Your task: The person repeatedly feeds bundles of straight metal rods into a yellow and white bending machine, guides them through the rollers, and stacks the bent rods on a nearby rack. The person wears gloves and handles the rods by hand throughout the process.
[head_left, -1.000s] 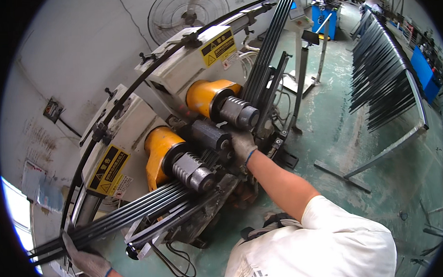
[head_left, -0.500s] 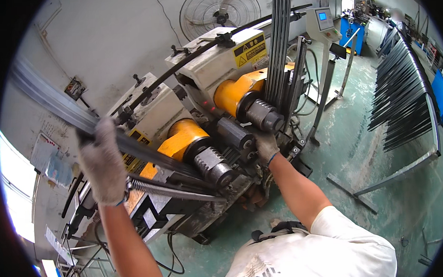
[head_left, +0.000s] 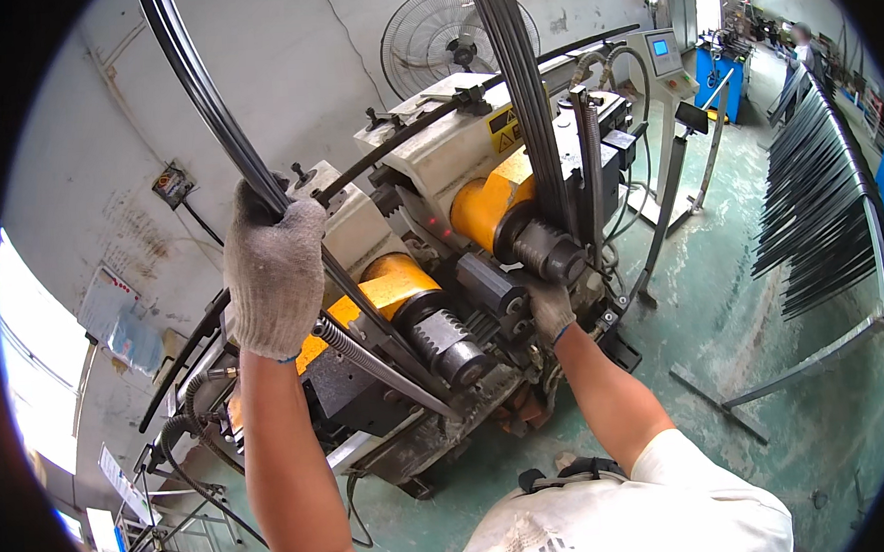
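My left hand (head_left: 277,275), in a grey knitted glove, is closed around a bundle of long dark metal rods (head_left: 203,94). The rods slant down past the left yellow clamp housing (head_left: 399,283) to the ribbed left spindle (head_left: 450,344) of the machine. Gloved as well, my right hand (head_left: 550,312) reaches in at the dark faceted block (head_left: 491,287) between the two spindles. Its fingers are mostly hidden there. Just above it is the ribbed right spindle (head_left: 549,250), beside which a second bundle of dark rods (head_left: 520,82) stands steeply.
A coil spring tube (head_left: 367,365) angles below my left hand. Behind the machine stands a large fan (head_left: 460,50). A control box (head_left: 665,54) with a lit screen is at its right end. Farther right, a rack (head_left: 879,253) carries many dark rods. A person (head_left: 800,47) is far back.
My left hand has moved right and nearer the machine, bringing its rods to a steeper angle. My right hand stays by the faceted block. The whole view has shifted slightly.
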Demonstrator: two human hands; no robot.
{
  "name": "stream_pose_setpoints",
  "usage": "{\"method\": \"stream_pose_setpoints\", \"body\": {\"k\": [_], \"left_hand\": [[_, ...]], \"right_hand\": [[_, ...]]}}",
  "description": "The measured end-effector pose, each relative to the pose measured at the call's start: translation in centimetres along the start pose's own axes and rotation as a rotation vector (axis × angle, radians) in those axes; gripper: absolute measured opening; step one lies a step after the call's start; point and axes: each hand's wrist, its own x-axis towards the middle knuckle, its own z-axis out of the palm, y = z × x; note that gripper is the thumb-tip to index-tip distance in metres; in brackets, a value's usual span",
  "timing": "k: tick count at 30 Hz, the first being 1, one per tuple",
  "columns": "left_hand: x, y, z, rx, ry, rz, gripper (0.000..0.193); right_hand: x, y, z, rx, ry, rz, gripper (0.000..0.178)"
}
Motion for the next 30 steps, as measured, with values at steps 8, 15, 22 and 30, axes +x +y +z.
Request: {"method": "stream_pose_setpoints", "body": {"k": [8, 15, 22, 30], "left_hand": [[-0.2, 0.6, -0.2, 0.021, -0.011, 0.037, 0.024], [-0.4, 1.0, 0.0, -0.054, 0.001, 0.015, 0.023], [-0.3, 0.9, 0.1, -0.043, 0.003, 0.054, 0.025], [-0.2, 0.9, -0.1, -0.055, -0.015, 0.019, 0.029]], "right_hand": [[-0.8, -1.5, 0.6, -0.017, 0.058, 0.021, 0.039], [-0.4, -0.8, 0.7, 0.014, 0.066, 0.002, 0.041], [0.6, 1.0, 0.2, 0.04, 0.061, -0.048, 0.038], [-0.3, -0.1, 0.9, -0.013, 0.08, -0.046, 0.028]]}}
